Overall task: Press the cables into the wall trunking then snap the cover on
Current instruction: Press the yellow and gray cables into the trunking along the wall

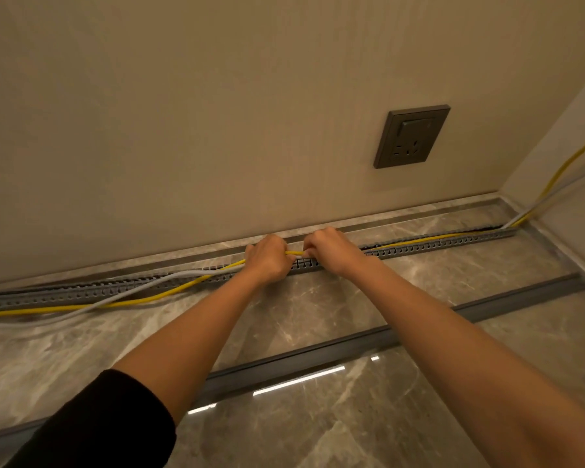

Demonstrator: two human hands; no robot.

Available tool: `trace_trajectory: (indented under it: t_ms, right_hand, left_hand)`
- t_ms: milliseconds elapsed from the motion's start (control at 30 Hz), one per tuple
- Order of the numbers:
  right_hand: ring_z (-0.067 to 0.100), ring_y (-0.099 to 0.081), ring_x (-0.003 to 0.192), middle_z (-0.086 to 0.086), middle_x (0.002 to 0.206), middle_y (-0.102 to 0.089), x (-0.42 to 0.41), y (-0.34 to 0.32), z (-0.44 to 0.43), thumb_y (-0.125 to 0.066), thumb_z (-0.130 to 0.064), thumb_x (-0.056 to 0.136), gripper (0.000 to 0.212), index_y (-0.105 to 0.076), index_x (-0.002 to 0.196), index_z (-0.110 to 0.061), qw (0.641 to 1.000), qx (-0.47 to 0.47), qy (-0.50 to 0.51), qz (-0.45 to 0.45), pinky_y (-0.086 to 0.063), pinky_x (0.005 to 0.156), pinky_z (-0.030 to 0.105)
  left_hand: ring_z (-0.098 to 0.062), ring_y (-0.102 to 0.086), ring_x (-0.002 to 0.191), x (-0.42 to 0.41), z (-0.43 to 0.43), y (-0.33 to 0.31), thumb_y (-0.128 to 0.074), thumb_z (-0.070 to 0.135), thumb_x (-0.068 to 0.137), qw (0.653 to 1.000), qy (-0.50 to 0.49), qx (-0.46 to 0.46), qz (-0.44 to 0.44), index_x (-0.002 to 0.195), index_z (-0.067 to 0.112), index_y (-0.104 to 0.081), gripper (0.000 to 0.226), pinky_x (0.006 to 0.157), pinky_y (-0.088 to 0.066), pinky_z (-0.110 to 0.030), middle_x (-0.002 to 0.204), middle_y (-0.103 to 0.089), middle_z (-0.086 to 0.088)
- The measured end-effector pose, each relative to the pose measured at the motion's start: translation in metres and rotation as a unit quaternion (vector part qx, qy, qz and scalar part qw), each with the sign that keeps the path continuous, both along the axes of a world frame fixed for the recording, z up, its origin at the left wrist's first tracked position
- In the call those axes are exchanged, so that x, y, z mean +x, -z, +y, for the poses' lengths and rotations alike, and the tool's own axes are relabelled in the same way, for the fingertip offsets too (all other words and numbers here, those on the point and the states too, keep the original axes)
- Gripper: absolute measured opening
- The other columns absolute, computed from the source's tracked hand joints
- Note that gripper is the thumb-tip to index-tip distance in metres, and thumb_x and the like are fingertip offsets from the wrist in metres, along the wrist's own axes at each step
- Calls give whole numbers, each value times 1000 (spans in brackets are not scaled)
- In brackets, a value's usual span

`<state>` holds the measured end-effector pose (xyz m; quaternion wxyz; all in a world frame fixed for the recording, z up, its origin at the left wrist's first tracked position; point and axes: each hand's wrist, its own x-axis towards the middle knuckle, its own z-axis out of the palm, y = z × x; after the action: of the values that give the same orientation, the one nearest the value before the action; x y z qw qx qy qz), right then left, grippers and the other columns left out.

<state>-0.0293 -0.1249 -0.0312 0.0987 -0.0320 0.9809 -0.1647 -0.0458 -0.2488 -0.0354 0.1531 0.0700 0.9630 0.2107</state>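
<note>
A grey slotted trunking (429,246) runs along the foot of the wall from left to right. A yellow cable (169,292) and a white cable (142,285) lie inside it on the right, but on the left they hang out over its front onto the floor. My left hand (269,260) and my right hand (328,249) are side by side over the trunking's middle, both closed around the cables, with a short yellow stretch showing between them. The long grey cover (352,346) lies loose on the floor in front, under my forearms.
A dark wall socket (411,136) sits on the beige wall above right. The cables climb the side wall in the right corner (561,173). The floor is glossy marbled tile (352,298) with a stone skirting strip behind the trunking.
</note>
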Motion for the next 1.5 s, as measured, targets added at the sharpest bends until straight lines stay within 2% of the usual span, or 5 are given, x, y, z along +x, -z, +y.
trace_trajectory:
  t_ms: [233,367,533,1267,1500]
  right_hand:
    - [37,-59,109,24,116,-62,3,-3,-12,-50,-17,96,26,-62,108,3,998,64,-11,0,-47,85,40]
    - [37,-57,112,21,121,-59,10,-2,-14,-49,-18,97,27,-61,112,1,995,99,-15,25,-46,85,39]
    - [33,-52,118,16,124,-58,15,7,-19,-46,-13,97,25,-59,115,-2,986,140,-17,86,-42,93,40]
    - [30,-60,108,15,117,-65,11,10,-5,-71,-13,81,28,-70,109,-12,994,-51,98,25,-47,88,33]
    - [31,-60,108,15,118,-63,12,11,-5,-70,-14,81,28,-70,109,-11,992,-59,103,36,-47,88,33]
  left_hand:
    - [-34,-64,105,-6,1,-8,-56,10,83,999,-46,5,-26,98,-6,-67,24,85,-53,-37,111,-67,-24]
    - [-31,-65,93,-8,-8,-10,-75,21,77,998,-57,16,-32,71,1,-60,26,83,-53,-38,107,-68,-23]
    - [-35,-63,101,-9,-13,-2,-68,15,81,998,-64,25,5,98,-2,-68,23,81,-53,-37,107,-67,-22]
    - [-35,-61,95,-1,-24,-2,-59,26,91,998,61,25,14,92,5,-71,24,69,-40,-32,100,-67,-20]
    - [-36,-65,93,2,-17,3,-70,31,81,996,-44,52,52,78,4,-69,28,76,-51,-38,93,-71,-21]
